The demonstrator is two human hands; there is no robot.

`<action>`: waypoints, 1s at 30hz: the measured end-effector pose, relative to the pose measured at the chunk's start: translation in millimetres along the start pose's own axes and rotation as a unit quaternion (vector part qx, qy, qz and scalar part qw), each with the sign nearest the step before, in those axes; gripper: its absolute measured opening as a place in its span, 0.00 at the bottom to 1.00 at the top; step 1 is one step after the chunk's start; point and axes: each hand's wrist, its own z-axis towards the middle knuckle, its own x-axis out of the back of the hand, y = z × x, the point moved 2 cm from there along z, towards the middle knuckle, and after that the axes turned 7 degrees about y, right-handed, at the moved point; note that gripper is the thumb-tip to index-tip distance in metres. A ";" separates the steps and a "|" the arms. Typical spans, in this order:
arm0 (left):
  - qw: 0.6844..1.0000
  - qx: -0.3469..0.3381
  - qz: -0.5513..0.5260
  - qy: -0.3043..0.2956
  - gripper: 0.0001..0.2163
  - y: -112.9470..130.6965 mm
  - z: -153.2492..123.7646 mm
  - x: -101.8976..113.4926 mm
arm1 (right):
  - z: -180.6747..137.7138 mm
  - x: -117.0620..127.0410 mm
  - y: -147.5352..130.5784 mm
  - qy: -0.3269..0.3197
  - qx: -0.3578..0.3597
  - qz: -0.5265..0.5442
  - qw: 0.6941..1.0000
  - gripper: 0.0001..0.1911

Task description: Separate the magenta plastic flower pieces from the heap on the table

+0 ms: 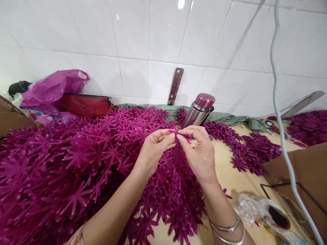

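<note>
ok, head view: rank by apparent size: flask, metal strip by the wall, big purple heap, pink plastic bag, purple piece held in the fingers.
1. Big purple heap
2. Pink plastic bag
3. Flask, lower end hidden
4. Metal strip
5. Held purple piece, partly covered

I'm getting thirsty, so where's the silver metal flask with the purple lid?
In the head view, the flask is right of centre, just beyond the bare right hand, with magenta flower-shaped pieces on both sides.
</note>
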 end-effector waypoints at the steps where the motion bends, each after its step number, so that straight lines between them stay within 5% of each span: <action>1: 1.000 0.005 -0.007 0.003 0.16 -0.2 -0.2 -0.3 | -0.2 -0.2 1.0 -0.001 -0.002 0.006 1.000 0.04; 11: 1.000 0.005 -0.015 0.011 0.16 -1.7 0.0 -0.1 | 0.3 -0.8 -0.4 -0.022 -0.016 0.028 0.999 0.02; 14: 1.000 -0.012 -0.004 -0.007 0.14 -1.8 -0.2 -0.7 | 0.9 -2.1 5.6 -0.044 -0.082 0.107 0.990 0.03; 20: 0.997 -0.045 0.042 -0.037 0.12 -1.7 -0.5 -1.6 | -0.5 -7.0 15.4 -0.074 -0.258 0.303 0.915 0.11; 30: 0.990 -0.097 0.101 -0.019 0.11 -3.2 0.0 -1.9 | -2.1 -8.1 15.1 -0.077 -0.244 0.260 0.931 0.11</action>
